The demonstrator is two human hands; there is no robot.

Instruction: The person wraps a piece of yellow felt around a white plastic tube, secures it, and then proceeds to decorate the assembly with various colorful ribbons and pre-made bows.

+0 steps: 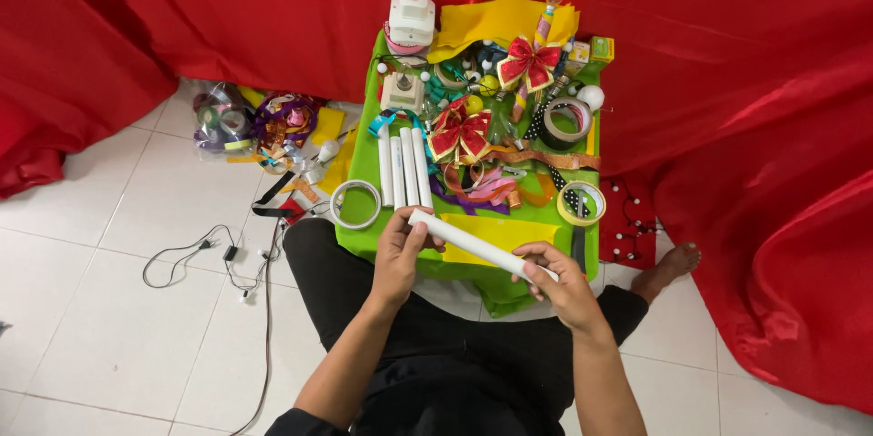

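White tube (475,244) held in both hands over the near edge of the green sheet (361,168). Its long axis runs on a slant, upper left to lower right in the view: one end up by the left hand (400,259), the other down at the right hand (564,283). It lies roughly flat, not upright.

Left hand's grip is closed around the tube's upper-left end, thumb on top and fingers curled under. Right hand's grip is wrapped around the lower-right end; that tip is hidden inside the fingers. Middle of the tube is bare between the hands.

The green sheet lies on the tiled floor (109,309), no counter, and acts as the holder for the clutter. On it: three more white tubes (404,168) side by side, long axes pointing away from the person; a white tape ring (356,204) at the left edge; a yellow tape ring (582,203) at the right; a grey tape roll (567,121); two red bows (459,131); a yellow paper (496,233) right under the held tube; loose ribbons. A white lamp socket (411,16) and yellow cloth (496,22) sit at the far end.

Left of the sheet is a ribbon pile (264,122) and a black cable (214,259) on the tiles. Red cloth (727,127) surrounds everything. A bare foot (668,270) sticks out to the right, leg hidden. Small items in the middle of the sheet are too tangled to make out.
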